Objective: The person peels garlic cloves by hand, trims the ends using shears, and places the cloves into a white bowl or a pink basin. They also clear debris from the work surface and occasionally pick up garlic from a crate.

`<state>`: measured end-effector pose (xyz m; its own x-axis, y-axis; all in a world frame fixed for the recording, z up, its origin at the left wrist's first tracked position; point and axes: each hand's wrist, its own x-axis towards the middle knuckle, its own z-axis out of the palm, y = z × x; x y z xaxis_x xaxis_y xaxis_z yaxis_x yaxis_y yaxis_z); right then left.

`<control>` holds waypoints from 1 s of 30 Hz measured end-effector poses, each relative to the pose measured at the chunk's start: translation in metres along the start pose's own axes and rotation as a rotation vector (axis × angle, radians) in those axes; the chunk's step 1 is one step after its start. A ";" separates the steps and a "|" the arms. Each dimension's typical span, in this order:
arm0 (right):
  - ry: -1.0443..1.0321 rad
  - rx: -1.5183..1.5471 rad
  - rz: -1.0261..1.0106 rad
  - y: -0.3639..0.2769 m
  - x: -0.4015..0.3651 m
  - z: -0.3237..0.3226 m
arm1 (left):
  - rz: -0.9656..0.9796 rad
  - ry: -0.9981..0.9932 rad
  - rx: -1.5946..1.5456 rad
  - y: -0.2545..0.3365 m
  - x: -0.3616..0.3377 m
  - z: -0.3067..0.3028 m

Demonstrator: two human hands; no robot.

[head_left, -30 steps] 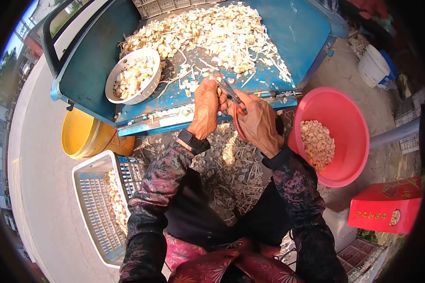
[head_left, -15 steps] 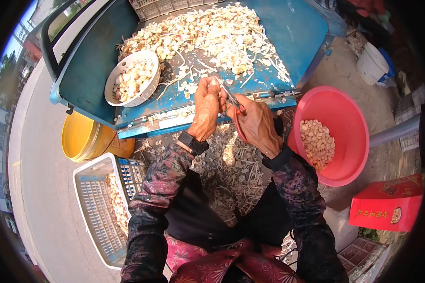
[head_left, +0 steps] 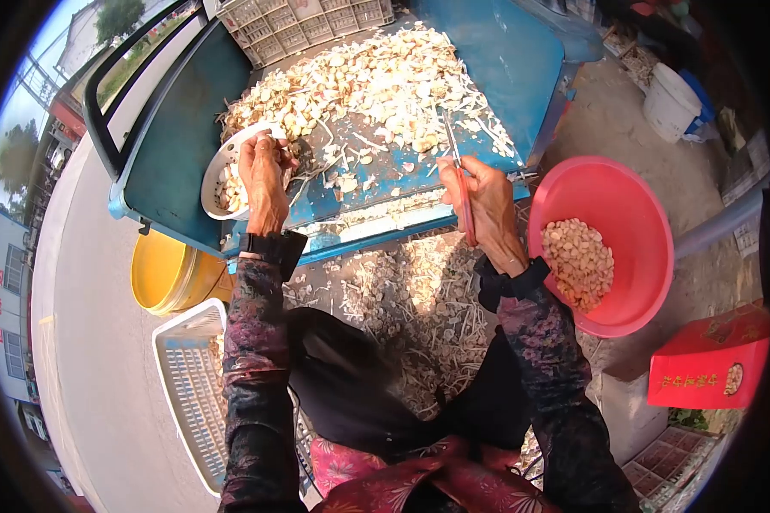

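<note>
My left hand is over the right edge of a white perforated bowl that holds pale garlic pieces. Its fingers are bent together, and what they hold, if anything, is hidden. Scissors with red handles are in my right hand, above the front edge of the blue truck bed. Their blades point up and away toward a large heap of garlic and cut stems.
A pink tub with peeled cloves stands at the right, near a red box. At the left are a yellow bucket and a white plastic basket. A crate sits behind the heap. Stems litter the ground.
My left hand has moved left, from beside the scissors to the white bowl. My right hand has shifted slightly right with the scissors, and the view has turned a little.
</note>
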<state>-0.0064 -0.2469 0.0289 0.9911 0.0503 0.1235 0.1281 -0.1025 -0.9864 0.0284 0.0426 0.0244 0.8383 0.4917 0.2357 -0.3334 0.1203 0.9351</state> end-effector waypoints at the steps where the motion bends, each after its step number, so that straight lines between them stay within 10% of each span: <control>1: 0.016 0.026 0.049 -0.006 0.001 -0.004 | 0.181 0.042 0.368 0.007 0.020 -0.021; 5: 0.030 0.019 0.092 -0.015 0.001 -0.011 | 0.718 0.009 1.169 0.018 0.021 -0.015; 7: 0.018 0.042 0.068 -0.007 0.001 -0.011 | 0.214 -0.270 0.725 0.002 -0.006 0.030; 14: 0.012 0.069 0.049 0.001 0.000 -0.016 | 0.510 -0.710 0.970 -0.097 -0.041 0.098; 17: 0.029 0.023 0.080 -0.009 0.002 -0.021 | 0.280 -1.017 0.962 -0.069 -0.038 0.099; 20: 0.027 0.090 0.094 -0.012 0.002 -0.022 | -0.082 -0.772 0.832 -0.041 -0.039 0.113; 24: 0.021 0.093 0.093 -0.011 -0.001 -0.021 | 0.390 -0.680 0.821 -0.089 -0.021 0.128; 30: -0.002 0.057 0.058 -0.010 -0.001 -0.021 | 0.417 -0.764 0.959 -0.113 -0.002 0.127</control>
<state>-0.0082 -0.2671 0.0405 0.9967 0.0482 0.0658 0.0681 -0.0489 -0.9965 0.1193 -0.0818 -0.0481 0.8852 -0.3097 0.3471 -0.4535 -0.7405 0.4959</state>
